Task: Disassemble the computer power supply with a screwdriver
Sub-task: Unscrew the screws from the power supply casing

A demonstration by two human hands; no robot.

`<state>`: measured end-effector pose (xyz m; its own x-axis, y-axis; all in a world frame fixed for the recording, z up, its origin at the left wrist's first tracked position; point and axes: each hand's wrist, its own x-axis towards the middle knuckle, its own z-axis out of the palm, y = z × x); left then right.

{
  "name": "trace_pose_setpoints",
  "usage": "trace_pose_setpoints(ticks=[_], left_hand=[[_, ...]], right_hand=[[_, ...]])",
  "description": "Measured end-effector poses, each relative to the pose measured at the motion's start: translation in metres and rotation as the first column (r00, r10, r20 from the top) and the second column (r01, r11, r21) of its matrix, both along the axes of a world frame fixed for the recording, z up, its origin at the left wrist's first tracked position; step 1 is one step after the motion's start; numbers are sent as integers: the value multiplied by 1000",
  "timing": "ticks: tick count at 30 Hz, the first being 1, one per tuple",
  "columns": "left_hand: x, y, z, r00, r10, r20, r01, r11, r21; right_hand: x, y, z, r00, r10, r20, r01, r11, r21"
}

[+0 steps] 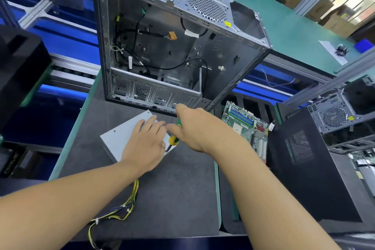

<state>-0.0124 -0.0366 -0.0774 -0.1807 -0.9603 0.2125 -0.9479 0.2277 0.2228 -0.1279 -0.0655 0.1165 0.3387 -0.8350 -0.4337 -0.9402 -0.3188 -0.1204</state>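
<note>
The left hand (145,144) lies flat, fingers spread, pinning the power supply (121,134) mid-table. The right hand (194,128), fingers closed around the screwdriver (173,140), works a screw at the casing's near right corner; next, steady downward turning seems needed.

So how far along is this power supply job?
Done: the power supply is out of the open case, lying on the mat. In hand: the left hand steadies it while the right hand works the screwdriver at its corner. Left: its cover looks still on.
</note>
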Motion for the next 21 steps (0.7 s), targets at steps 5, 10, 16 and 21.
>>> trace_pose_setpoints(ticks=[5, 10, 16, 21], left_hand=[[-2, -1, -2, 1000, -7, -15, 7, 1000, -2], [-2, -2, -4, 1000, 8, -21, -7, 1000, 15], [-2, -2, -4, 1000, 14, 28, -15, 999, 37], [-2, 0, -1, 1000, 11, 0, -11, 999, 30]], right_hand=[[-5, -3, 3, 1000, -12, 25, 11, 999, 31], [-2, 1, -3, 999, -38, -16, 37, 998, -55], [-1, 1, -4, 999, -19, 51, 20, 1000, -21], [-11, 0, 5, 1000, 14, 22, -15, 999, 49]])
